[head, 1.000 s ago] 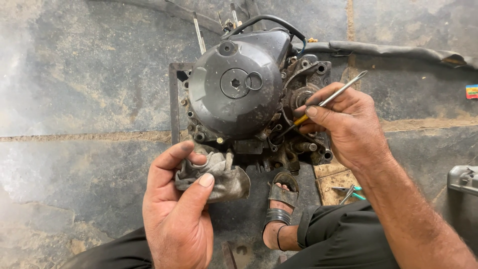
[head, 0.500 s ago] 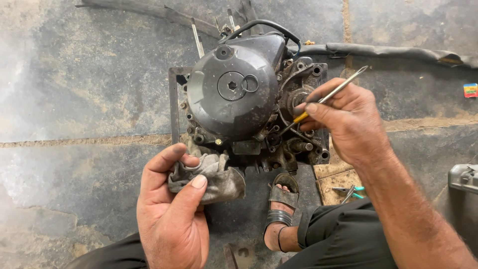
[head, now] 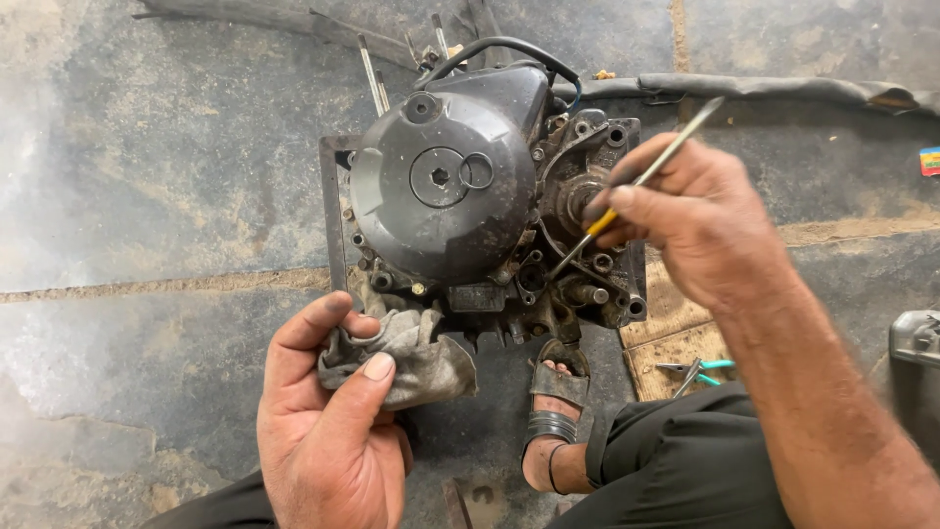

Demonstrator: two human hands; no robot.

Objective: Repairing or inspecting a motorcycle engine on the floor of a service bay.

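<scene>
We held a grey rag (head: 401, 358) bunched in our left hand (head: 328, 431), fingers clamped on it, just below the engine (head: 460, 196) at frame centre. Our right hand (head: 700, 220) pinched a thin screwdriver (head: 636, 186), its tip in the open recess right of the cover. The tip could slip and gouge the housing if we pressed at that slant.

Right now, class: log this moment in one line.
left hand: grips grey rag | right hand: thin tool at engine
</scene>
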